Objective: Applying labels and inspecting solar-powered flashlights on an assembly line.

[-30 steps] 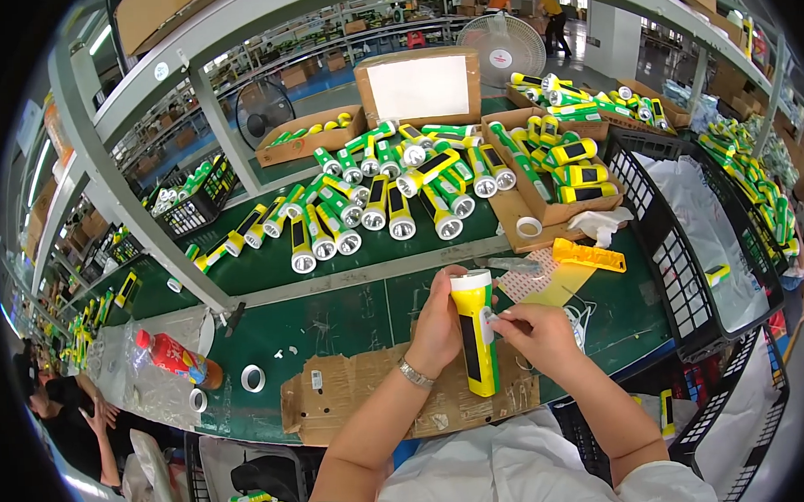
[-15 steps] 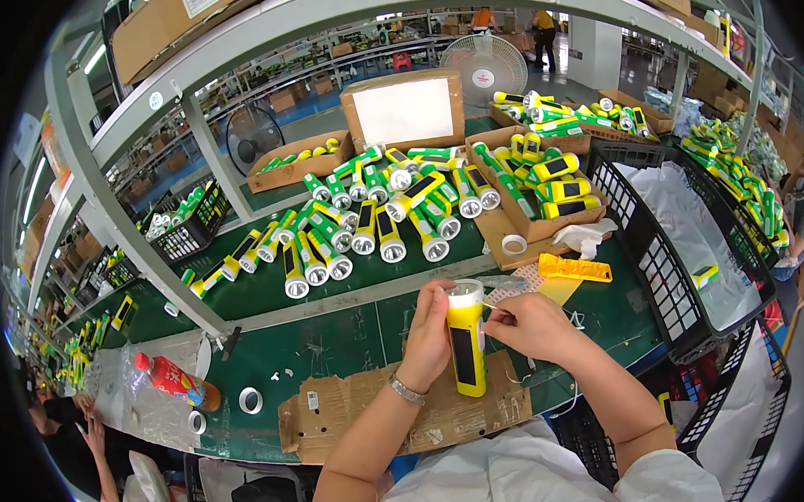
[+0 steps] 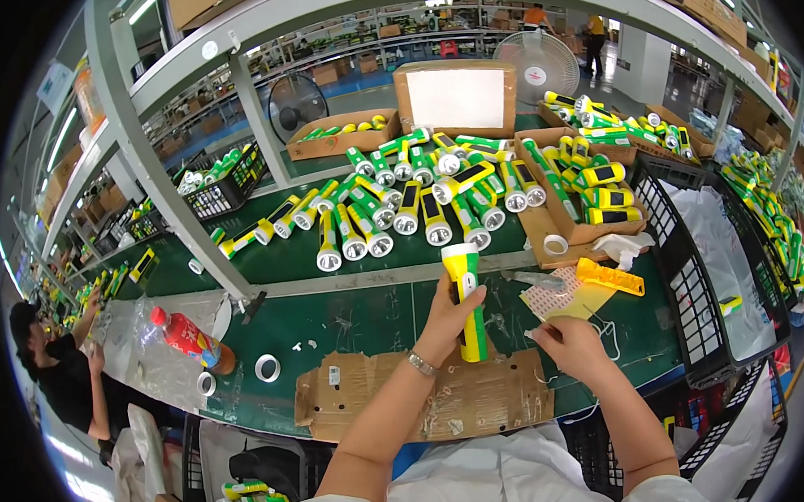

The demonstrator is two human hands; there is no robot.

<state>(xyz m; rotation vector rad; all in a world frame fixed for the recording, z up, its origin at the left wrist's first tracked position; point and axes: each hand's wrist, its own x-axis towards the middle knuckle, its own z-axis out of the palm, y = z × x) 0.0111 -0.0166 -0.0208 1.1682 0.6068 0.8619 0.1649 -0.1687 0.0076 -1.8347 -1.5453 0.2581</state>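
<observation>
A yellow and green flashlight (image 3: 473,336) with a white head stands nearly upright in my left hand (image 3: 444,321), fingers wrapped round its body and the thumb across its front. A white switch strip on the flashlight faces up toward me. To the right and apart from it, my right hand (image 3: 571,344) is closed in a pinch. A thin pale tip shows at its fingertips, too small to name. Beside that hand loops a white cable (image 3: 610,333). Under both forearms lies a flattened piece of brown cardboard (image 3: 373,400) on the green table (image 3: 351,316).
Many flashlights (image 3: 409,206) lie across the far table, more fill a cardboard box (image 3: 590,234). A black crate (image 3: 692,319) stands right. Tape rolls (image 3: 266,368) and a red-capped bottle (image 3: 186,337) sit left. A yellow strip (image 3: 609,276) lies right. A co-worker (image 3: 57,365) works far left.
My right hand has drawn away from the flashlight to the right and down. The flashlight has turned in my left hand, from its dark panel to its switch side. The view has shifted left.
</observation>
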